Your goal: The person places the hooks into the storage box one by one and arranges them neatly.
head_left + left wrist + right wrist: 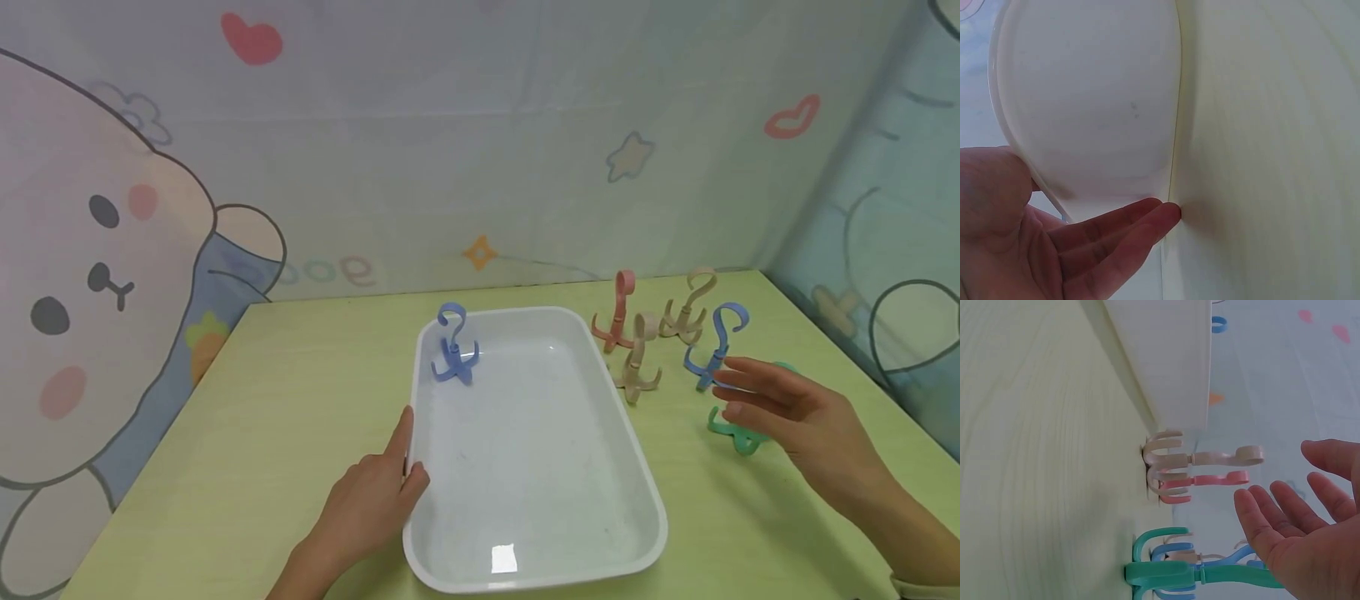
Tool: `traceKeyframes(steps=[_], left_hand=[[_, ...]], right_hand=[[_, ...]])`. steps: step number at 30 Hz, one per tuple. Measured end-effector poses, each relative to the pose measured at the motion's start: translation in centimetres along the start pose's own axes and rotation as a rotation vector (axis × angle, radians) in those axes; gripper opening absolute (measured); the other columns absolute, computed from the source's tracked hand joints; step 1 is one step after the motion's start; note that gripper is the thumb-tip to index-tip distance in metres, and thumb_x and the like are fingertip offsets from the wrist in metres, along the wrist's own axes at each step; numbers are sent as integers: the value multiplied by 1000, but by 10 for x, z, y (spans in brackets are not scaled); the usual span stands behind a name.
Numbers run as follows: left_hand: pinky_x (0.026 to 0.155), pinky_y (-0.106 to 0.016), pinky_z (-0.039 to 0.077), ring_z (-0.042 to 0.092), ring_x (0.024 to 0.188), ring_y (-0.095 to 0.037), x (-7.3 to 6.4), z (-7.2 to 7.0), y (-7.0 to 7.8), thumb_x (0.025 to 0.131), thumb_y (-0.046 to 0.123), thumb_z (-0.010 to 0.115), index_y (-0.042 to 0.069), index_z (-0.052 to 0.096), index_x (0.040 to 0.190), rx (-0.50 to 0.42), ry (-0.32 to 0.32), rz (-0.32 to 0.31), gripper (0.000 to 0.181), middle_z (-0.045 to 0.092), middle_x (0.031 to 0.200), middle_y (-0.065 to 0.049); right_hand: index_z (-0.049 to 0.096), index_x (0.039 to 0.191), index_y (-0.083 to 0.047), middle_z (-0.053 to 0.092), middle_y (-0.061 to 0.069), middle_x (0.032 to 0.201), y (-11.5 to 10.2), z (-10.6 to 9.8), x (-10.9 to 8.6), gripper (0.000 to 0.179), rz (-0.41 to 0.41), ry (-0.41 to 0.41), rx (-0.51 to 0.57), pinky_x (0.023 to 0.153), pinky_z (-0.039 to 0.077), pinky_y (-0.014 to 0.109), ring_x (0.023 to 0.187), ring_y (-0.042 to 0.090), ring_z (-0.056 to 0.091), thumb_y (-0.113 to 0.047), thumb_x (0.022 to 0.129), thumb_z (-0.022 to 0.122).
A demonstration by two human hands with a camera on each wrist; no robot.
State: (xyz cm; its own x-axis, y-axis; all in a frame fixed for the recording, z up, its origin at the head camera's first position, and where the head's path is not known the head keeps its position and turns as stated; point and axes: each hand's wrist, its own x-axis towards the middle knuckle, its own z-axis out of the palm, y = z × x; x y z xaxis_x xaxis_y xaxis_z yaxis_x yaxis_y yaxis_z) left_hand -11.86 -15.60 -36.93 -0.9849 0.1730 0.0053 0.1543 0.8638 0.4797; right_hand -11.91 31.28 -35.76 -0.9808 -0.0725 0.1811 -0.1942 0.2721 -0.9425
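1. The near-left rim of the white tray point(532, 467) is pinched between the thumb and fingers of the left hand point(367, 504).
2. One blue hook point(454, 358) is seated in the tray's far left corner.
3. Standing on the desk point(300, 375) are noted: pink hook point(618, 321), front beige hook point(636, 362), rear beige hook point(684, 322), second blue hook point(716, 360), green hook point(742, 439).
4. The green hook is partly screened by the right hand point(821, 433), fingers extended, nothing gripped.

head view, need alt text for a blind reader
A person's left hand grips the left edge of a white tray holding one blue hook; the right hand partly hides a green hook. A pink hook, a second blue hook and two beige hooks stand nearby on a pale table.
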Motion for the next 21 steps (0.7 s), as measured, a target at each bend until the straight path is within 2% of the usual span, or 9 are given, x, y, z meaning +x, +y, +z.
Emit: traceKeyframes(steps=[7,16,21], left_hand=[[65,-37,45,57,72,-18,0,0,-1,102,22,52,7,29,167,7,-10,-11,71,64,78,-2],[64,-36,44,54,70,-17,0,0,0,102,22,52,6,29,167,11,-4,2,71,58,73,0],[63,-35,42,52,67,-17,-1,0,0,102,22,52,7,28,168,4,-10,-4,71,55,69,1]], right_hand=[[57,153,-16,75,-17,127,4,-5,-4,55,12,23,-41,89,52,10,113,-4,71,-4,101,69],[57,152,-12,76,-11,128,12,-16,-12,56,-36,23,135,87,57,16,114,1,73,8,100,64],[57,151,-11,77,-9,127,16,-21,-16,56,-35,32,149,87,56,15,114,0,72,10,99,63]])
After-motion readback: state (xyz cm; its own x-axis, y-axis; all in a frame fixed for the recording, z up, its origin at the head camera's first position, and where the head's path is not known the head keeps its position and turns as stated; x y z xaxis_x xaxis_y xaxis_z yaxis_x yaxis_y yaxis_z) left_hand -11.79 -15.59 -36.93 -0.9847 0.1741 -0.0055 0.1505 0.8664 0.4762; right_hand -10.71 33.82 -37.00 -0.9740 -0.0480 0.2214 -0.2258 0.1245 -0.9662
